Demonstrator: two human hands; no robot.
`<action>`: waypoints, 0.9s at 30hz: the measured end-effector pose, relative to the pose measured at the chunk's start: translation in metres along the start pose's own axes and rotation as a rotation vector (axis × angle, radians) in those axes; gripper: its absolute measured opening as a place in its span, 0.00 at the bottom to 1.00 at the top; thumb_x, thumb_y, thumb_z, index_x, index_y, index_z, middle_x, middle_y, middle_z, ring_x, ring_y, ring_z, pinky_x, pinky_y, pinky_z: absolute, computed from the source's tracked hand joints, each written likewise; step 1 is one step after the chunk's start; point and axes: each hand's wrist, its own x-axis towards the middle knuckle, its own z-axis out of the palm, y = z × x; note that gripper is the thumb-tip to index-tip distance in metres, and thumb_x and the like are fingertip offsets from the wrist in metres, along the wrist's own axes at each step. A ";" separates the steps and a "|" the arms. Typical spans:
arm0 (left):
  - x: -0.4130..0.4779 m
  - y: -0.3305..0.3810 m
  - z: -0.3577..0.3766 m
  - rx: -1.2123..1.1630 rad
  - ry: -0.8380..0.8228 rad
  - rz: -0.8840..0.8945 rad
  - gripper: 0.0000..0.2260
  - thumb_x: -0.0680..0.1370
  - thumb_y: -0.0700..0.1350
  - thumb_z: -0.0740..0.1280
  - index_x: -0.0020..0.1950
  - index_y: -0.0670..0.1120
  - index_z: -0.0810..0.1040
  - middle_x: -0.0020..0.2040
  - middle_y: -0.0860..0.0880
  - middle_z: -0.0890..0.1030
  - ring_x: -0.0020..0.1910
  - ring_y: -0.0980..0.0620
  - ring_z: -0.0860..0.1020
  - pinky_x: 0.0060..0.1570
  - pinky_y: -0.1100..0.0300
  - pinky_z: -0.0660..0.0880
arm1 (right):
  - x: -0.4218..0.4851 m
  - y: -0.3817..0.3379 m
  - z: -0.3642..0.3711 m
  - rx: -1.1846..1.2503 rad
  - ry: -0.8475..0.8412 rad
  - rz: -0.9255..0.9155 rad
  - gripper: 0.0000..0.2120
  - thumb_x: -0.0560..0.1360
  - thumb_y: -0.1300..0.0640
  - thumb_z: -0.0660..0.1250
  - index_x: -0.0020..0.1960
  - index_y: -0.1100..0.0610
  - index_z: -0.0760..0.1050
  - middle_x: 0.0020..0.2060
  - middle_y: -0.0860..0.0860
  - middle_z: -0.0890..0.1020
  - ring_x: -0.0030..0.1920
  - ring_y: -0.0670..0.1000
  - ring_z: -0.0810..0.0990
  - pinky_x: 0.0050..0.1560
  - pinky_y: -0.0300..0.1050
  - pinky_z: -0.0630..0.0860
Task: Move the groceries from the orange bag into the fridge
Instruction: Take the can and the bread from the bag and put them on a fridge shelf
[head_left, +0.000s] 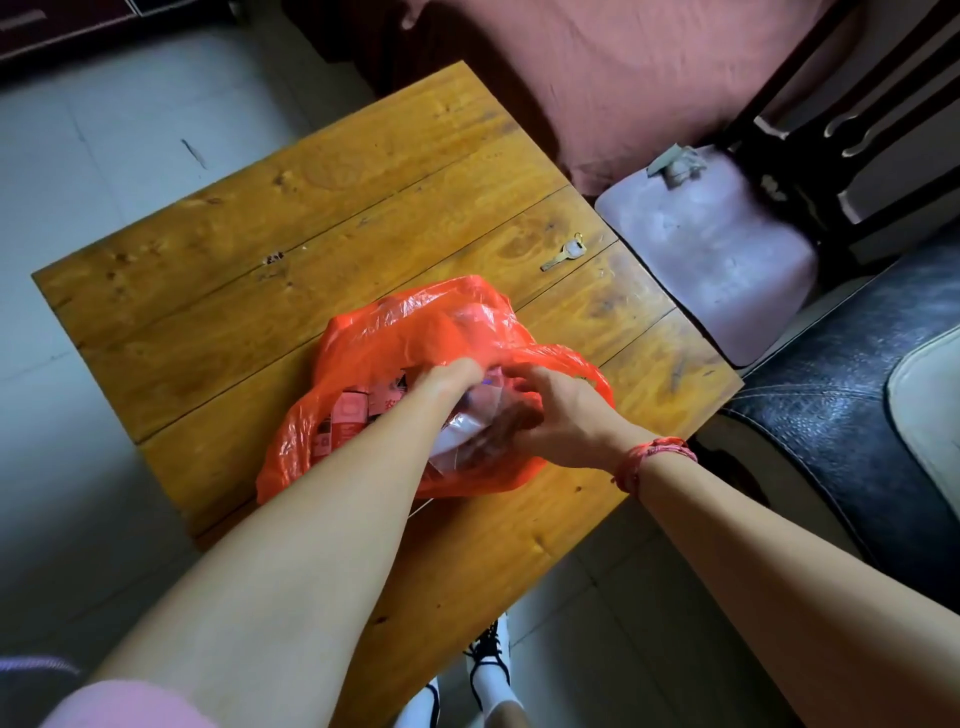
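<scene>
Wooden desk (322, 218) fills the middle of the view, planks running across, pale tiled floor (104, 156) to its left. Padded chair (717, 249) with a lilac seat stands at the desk's right edge, a dark couch (857, 395) beside it. Orange bag (395, 338) sits on the near-right part of the desk, mouth open toward the person. Inside: pink and red packets (345, 415) at the left, a clear plastic bag (457, 436) at the right. Left hand (452, 376) reaches deep into the orange bag, fingers hidden by the plastic, so grip cannot be told. Right hand (561, 415), red string bracelet (649, 457) on the wrist, is curled and closed on the clear plastic bag. A small key (563, 255) lies on the desk beyond the bag, well apart from it.
</scene>
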 end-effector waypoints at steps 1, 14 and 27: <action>0.001 -0.002 0.000 -0.032 -0.011 -0.007 0.21 0.83 0.50 0.56 0.70 0.39 0.70 0.70 0.41 0.71 0.67 0.42 0.71 0.65 0.51 0.68 | 0.000 0.000 0.000 -0.037 -0.003 -0.013 0.38 0.65 0.60 0.70 0.73 0.52 0.64 0.59 0.54 0.80 0.58 0.55 0.79 0.53 0.49 0.78; -0.034 -0.035 -0.002 -0.029 0.368 0.116 0.22 0.71 0.55 0.71 0.58 0.41 0.78 0.57 0.39 0.79 0.53 0.42 0.77 0.48 0.58 0.71 | -0.015 -0.008 0.001 -0.259 -0.015 -0.173 0.14 0.65 0.62 0.69 0.48 0.57 0.70 0.37 0.50 0.74 0.38 0.55 0.72 0.35 0.45 0.68; -0.147 -0.078 -0.052 -0.267 0.614 0.453 0.30 0.61 0.48 0.81 0.59 0.43 0.74 0.52 0.49 0.80 0.47 0.49 0.77 0.42 0.63 0.68 | -0.081 -0.085 -0.054 -0.183 0.037 -0.232 0.21 0.61 0.54 0.78 0.52 0.54 0.78 0.41 0.50 0.82 0.39 0.54 0.80 0.36 0.45 0.77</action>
